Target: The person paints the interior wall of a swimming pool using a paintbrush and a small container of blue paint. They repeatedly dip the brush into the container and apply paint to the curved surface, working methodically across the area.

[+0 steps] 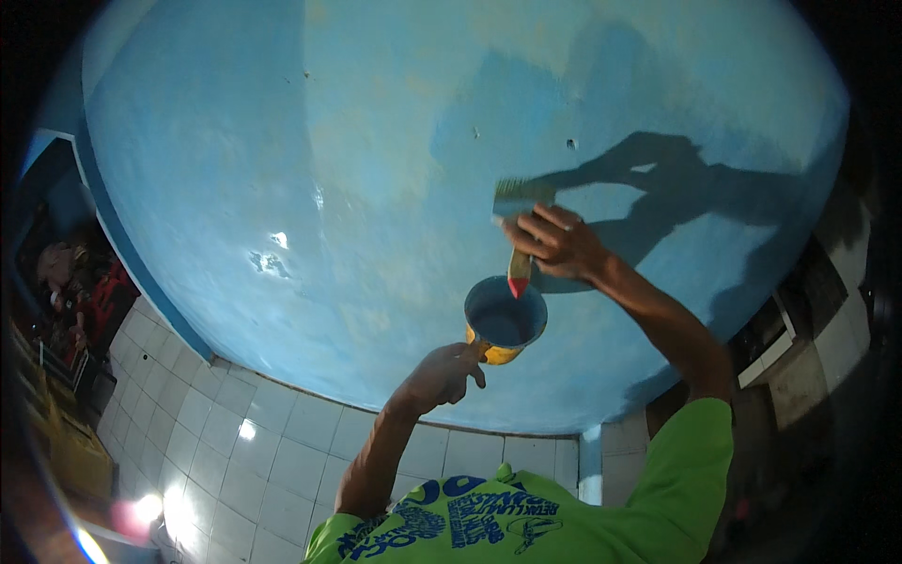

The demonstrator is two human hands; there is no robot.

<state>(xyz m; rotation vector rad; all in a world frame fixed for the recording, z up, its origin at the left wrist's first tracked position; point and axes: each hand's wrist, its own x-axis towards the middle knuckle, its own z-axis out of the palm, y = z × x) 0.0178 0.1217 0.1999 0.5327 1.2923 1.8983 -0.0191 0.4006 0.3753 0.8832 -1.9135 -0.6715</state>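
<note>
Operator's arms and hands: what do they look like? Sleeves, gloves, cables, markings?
Left hand and right hand are bare: no gloves. Both forearms are uncovered, with no wristbands or cables visible. The bright green shirt has short sleeves ending near the elbows, plus dark blue print on its body. Rings: can't tell.

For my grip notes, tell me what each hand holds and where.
Left hand: a yellow paint container, at its lower left side. Right hand: a flat paintbrush, by the handle near the bristles.
</note>
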